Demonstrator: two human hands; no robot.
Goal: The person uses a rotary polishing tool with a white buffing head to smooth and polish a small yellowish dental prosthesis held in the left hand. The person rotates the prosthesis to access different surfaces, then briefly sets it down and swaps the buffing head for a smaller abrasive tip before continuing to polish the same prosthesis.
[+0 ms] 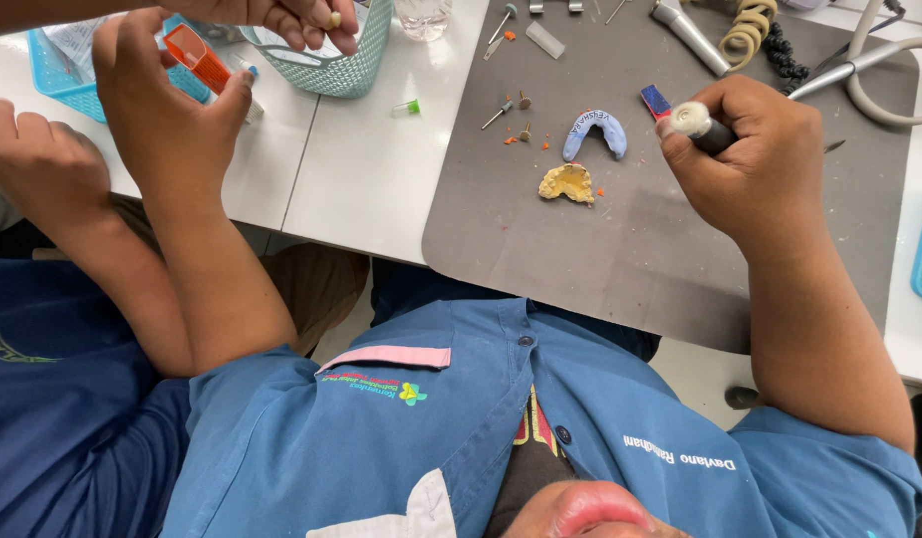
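White bench with a grey mat [620,249]; both hands up, each holding something.

Right hand [755,159] is closed in a fist around a rotary handpiece [702,127], its white round end pointing left toward mat centre, cord running off up-right. The yellow dental cast [568,183] lies on the mat to the left of and slightly below that fist, near but not touching; the blue arch-shaped tray [595,133] sits just above the cast, open side down. Right hand is clearly the nearer one. Left hand [167,120] is well apart over the white bench, pinching a small orange container [196,56] next to a teal basket [346,60]. Another person's hand [281,15] hangs over the basket. Small burs [511,108] are scattered left of the tray.
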